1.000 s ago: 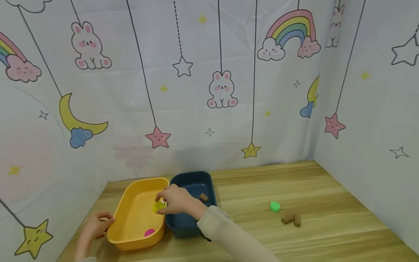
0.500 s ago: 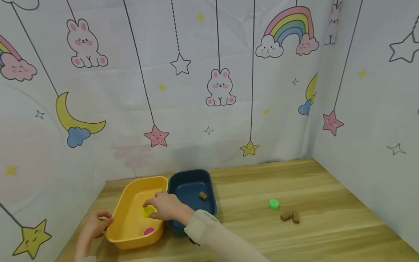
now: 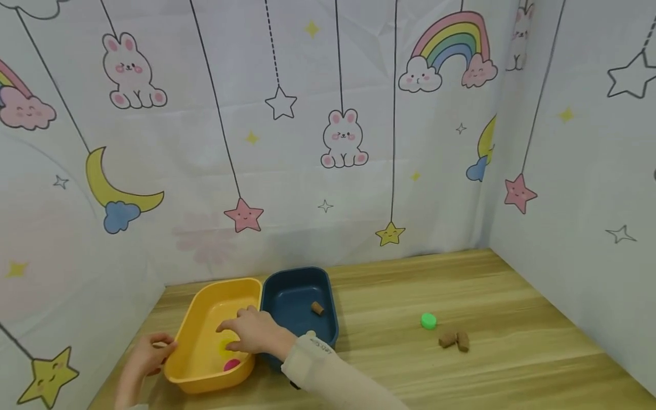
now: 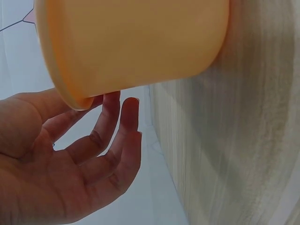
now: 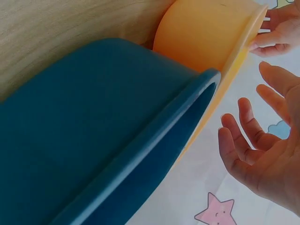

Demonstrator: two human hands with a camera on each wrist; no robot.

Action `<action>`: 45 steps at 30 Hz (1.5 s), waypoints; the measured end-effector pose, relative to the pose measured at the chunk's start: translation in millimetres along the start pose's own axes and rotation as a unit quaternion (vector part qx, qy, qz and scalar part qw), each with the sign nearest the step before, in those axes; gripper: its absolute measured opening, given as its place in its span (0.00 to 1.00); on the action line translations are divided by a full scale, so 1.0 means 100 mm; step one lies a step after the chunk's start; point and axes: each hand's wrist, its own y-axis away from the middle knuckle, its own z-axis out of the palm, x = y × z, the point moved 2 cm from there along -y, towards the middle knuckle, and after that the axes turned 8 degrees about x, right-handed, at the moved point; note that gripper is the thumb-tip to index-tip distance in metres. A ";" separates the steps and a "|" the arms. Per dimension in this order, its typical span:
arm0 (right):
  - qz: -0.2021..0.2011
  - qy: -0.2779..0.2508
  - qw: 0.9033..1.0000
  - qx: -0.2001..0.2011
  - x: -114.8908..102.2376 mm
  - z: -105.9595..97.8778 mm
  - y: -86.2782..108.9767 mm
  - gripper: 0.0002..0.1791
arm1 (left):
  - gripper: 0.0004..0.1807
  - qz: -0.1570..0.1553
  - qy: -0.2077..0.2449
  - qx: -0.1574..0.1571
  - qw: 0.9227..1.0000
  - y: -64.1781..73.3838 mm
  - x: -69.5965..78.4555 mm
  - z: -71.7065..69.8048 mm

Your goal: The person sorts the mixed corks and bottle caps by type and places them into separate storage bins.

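My left hand (image 3: 150, 354) grips the rim of the yellow bin (image 3: 191, 319) at its left side. In the left wrist view, the thumb is at the rim and the fingers (image 4: 129, 117) are under it, against the outer wall. My right hand (image 3: 254, 331) hovers over the bin's right side, fingers spread and nothing between them, as the right wrist view also shows. Below it, inside the bin, lies a yellow bottle cap (image 3: 225, 348), partly hidden by the hand. A pink round piece (image 3: 232, 364) lies close beside the cap.
A dark blue bin (image 3: 293, 293) stands against the yellow one's right side, with a brown cork (image 3: 318, 308) inside. Farther right on the wooden table (image 3: 389, 302) lie a green bottle cap (image 3: 428, 321) and two brown corks (image 3: 455, 340). Printed curtains enclose the back and sides.
My right hand has moved left over the yellow bin and let go of the yellow cap, which now lies in the bin. The left hand stays at the rim.
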 end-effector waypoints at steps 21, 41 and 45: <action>-0.034 -0.037 0.997 0.064 0.27 -0.30 0.28 0.14 | 0.12 -0.006 -0.013 0.006 1.000 0.02 -0.07 -0.01; -0.031 -0.055 0.988 0.142 1.26 -0.58 1.23 0.10 | 0.11 0.001 -0.013 0.018 1.000 0.01 -0.03 0.01; -0.006 -0.052 0.991 0.122 1.44 -0.54 1.36 0.10 | 0.11 0.001 -0.012 0.019 1.000 0.03 -0.03 -0.01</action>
